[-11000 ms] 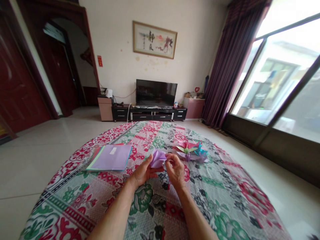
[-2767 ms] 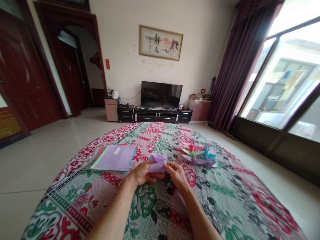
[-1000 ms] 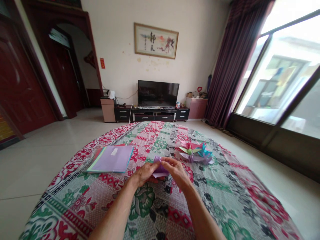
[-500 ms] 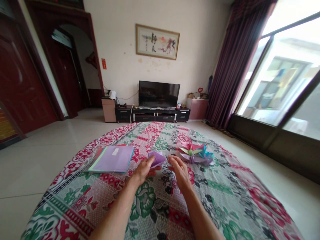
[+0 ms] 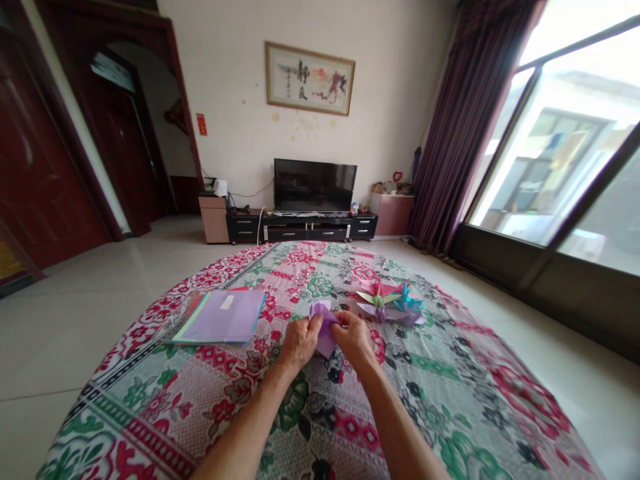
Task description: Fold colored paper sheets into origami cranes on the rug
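A folded piece of purple origami paper (image 5: 326, 340) is held between both hands above the middle of the table. My left hand (image 5: 301, 341) pinches its left side, thumb on top. On its right side, the fingers and thumb of my right hand (image 5: 353, 335) are closed on the paper's edge. Just beyond my right hand lie several folded paper cranes (image 5: 383, 297) in pink, green, blue and purple. Left of my left hand sits a stack of coloured paper sheets (image 5: 220, 317), a purple one on top, partly in a clear wrapper.
The round table wears a floral tablecloth (image 5: 215, 407) in red, green and grey. Past its far edge stand a low black cabinet (image 5: 295, 231) and a television (image 5: 315, 187). A purple curtain (image 5: 445, 133) and large windows are on the right.
My right hand has moved in and taken hold of the purple paper, which has turned between the hands. Its pointed lower end now faces me. The view has shifted slightly.
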Available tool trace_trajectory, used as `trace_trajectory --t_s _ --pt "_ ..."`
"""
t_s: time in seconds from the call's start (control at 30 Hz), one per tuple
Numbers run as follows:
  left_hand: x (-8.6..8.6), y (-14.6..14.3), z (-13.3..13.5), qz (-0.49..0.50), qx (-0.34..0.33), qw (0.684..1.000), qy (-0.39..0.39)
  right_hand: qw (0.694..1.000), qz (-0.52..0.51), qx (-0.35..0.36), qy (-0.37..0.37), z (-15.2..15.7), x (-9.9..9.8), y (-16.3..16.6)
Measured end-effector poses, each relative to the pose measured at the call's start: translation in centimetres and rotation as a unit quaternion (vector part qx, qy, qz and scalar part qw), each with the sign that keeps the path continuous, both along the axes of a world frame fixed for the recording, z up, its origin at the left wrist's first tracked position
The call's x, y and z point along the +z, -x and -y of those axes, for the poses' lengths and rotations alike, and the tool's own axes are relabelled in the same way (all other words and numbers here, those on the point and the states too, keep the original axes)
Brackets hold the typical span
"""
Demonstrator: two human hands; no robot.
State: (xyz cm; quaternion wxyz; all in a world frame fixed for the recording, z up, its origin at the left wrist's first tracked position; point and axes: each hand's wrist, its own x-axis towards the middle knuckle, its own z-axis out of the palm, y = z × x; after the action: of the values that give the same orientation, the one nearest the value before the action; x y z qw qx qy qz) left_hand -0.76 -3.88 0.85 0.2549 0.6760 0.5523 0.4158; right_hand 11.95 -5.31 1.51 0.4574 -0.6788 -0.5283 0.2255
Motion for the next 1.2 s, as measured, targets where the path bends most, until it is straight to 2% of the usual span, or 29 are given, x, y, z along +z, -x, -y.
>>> trace_trajectory --t_s 0.17,0.3,0.47,0.6,0.93,1.2 --pt "-0.10 0.05 0.41 0.024 -0.064 0.998 -0.004 0.996 0.078 -0.046 0.014 0.36 0.39 -0.24" --pt "-0.14 0.22 0.34 0.040 -0.106 0.993 0.020 0.995 0.092 -0.036 0.014 0.33 0.44 -0.31" --pt "-0.41 0.16 -0.05 0.029 -0.058 0.997 0.044 0.998 0.061 0.015 -0.015 0.33 0.52 -0.19" --pt "-0.56 0.18 -0.19 0.035 -0.055 0.997 0.041 0.998 0.049 0.037 -0.028 0.33 0.49 -0.09" --pt "-0.92 -0.07 -0.44 0.045 -0.053 0.997 0.042 0.993 0.106 -0.040 -0.042 -0.12 0.02 -0.26" --pt "-0.62 -0.35 -0.15 0.029 -0.048 0.998 0.040 0.985 0.140 -0.091 -0.038 0.27 0.45 0.34"
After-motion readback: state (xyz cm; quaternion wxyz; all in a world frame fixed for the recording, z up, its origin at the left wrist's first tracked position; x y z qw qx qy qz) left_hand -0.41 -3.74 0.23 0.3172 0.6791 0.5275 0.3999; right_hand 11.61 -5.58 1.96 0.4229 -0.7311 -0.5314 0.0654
